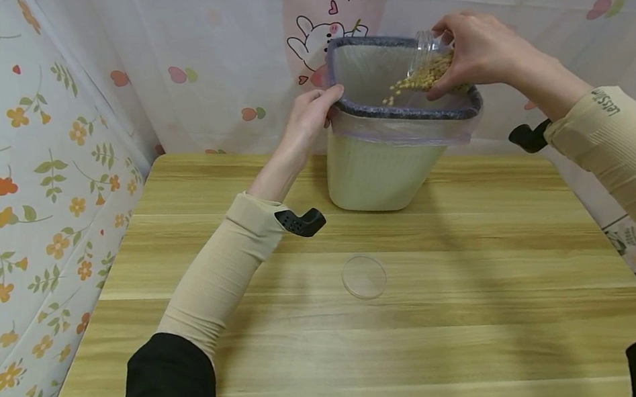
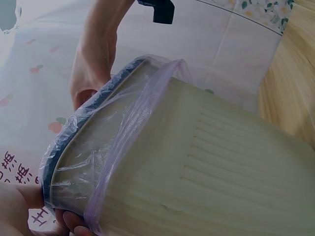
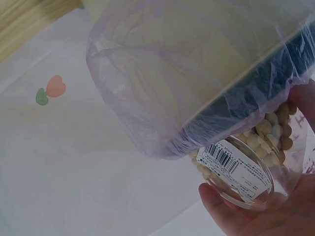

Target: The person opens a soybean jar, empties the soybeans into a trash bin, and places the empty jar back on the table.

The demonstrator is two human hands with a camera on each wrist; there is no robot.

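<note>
My right hand [image 1: 483, 50] grips a clear jar [image 1: 426, 43] on its side over a trash bin [image 1: 378, 173]. Pale yellow beans [image 1: 425, 73] spill from the mouth into the bin's open top. A barcode label [image 3: 234, 167] shows on the jar's base in the right wrist view. With my left hand [image 1: 306, 115] I hold the bin's dark rim at its left corner, thumb on top and fingers curled under it. A thin purplish bag [image 2: 130, 128] lines the bin and folds down over the rim. The bin's inner bottom is hidden.
A clear round disc [image 1: 363, 277] lies flat on the wooden table [image 1: 376, 353], in front of the bin. White curtain with printed fruit and a rabbit hangs close behind the bin. Flowered fabric [image 1: 19, 200] hangs along the left edge.
</note>
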